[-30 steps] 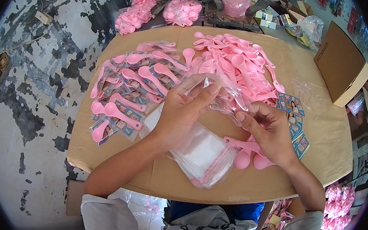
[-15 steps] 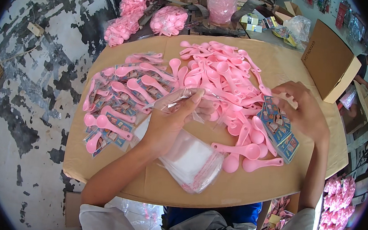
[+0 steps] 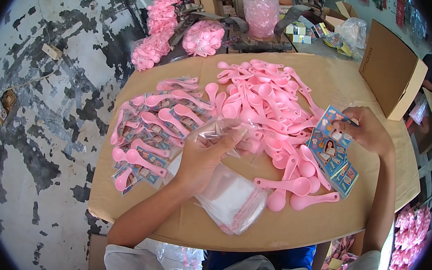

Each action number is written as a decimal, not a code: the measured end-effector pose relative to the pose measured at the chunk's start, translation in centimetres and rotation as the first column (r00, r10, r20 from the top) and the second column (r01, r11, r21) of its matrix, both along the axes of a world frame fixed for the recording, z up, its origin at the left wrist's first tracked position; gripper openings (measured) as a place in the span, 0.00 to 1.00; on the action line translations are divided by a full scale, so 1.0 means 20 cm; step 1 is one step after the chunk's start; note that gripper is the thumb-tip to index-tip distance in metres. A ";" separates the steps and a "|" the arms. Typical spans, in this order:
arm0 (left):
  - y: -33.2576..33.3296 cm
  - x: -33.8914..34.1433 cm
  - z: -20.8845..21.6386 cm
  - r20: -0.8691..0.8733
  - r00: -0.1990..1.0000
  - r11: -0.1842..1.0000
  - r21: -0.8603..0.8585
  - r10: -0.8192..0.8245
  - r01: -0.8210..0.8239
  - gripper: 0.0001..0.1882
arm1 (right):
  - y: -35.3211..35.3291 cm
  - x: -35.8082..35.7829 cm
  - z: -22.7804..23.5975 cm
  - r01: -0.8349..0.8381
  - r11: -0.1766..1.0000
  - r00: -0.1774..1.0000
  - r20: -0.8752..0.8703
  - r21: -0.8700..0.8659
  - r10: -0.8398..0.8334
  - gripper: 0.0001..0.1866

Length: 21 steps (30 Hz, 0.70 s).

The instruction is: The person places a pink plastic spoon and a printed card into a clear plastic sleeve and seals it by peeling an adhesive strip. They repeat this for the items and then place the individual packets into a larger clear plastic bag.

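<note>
My left hand (image 3: 205,158) holds a clear plastic bag (image 3: 215,130) above a stack of clear zip bags (image 3: 229,199) near the table's front edge. My right hand (image 3: 368,131) pinches a blue printed card (image 3: 334,125) lifted off a small stack of the same cards (image 3: 336,165) at the right. A loose pile of pink plastic spoons (image 3: 267,101) lies between my hands. Several bagged spoons with cards (image 3: 150,130) lie in rows to the left.
The brown cardboard tabletop (image 3: 332,78) fills the middle. An open cardboard box (image 3: 391,70) stands at the far right. Bags full of pink spoons (image 3: 155,31) and a clear sack (image 3: 260,9) sit behind, with more pink bags (image 3: 411,236) low at the right.
My right hand left the clear bag, moved right to the card stack and picked up one card. My left hand kept the bag and raised it slightly.
</note>
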<state>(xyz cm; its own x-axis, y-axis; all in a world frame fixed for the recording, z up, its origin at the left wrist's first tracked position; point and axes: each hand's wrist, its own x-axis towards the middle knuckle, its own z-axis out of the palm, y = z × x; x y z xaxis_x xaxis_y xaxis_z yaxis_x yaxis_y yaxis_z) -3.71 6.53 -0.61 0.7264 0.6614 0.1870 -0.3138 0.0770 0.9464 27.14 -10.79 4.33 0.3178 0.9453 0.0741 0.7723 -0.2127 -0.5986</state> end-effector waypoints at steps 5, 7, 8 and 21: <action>-0.04 -0.01 0.01 0.009 0.998 0.998 -0.026 0.057 -0.056 0.15 | 0.07 -0.29 -0.01 0.064 0.984 0.948 -0.317 0.165 -0.008 0.15; -0.03 -0.02 0.01 -0.013 0.997 0.997 -0.024 0.072 -0.072 0.15 | 0.11 -0.40 -0.05 -0.071 0.995 0.880 -0.465 0.077 0.099 0.15; -0.03 -0.01 -0.01 0.003 0.996 0.995 -0.056 0.086 -0.086 0.15 | 0.11 -0.45 -0.09 -0.065 0.994 0.881 -0.463 0.085 0.097 0.15; -0.11 0.01 -0.01 -0.092 0.996 0.985 0.173 0.007 0.009 0.12 | 0.14 -0.63 -0.16 -0.326 0.929 0.886 -0.285 0.174 0.365 0.09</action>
<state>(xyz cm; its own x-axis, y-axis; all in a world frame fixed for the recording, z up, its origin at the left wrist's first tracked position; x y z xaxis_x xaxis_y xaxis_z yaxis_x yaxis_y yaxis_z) -3.57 4.41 -0.78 0.7461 0.6243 0.2313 -0.2250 -0.0905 0.9702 14.58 -7.99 1.12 -0.0023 0.9896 0.1436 0.5574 0.1205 -0.8214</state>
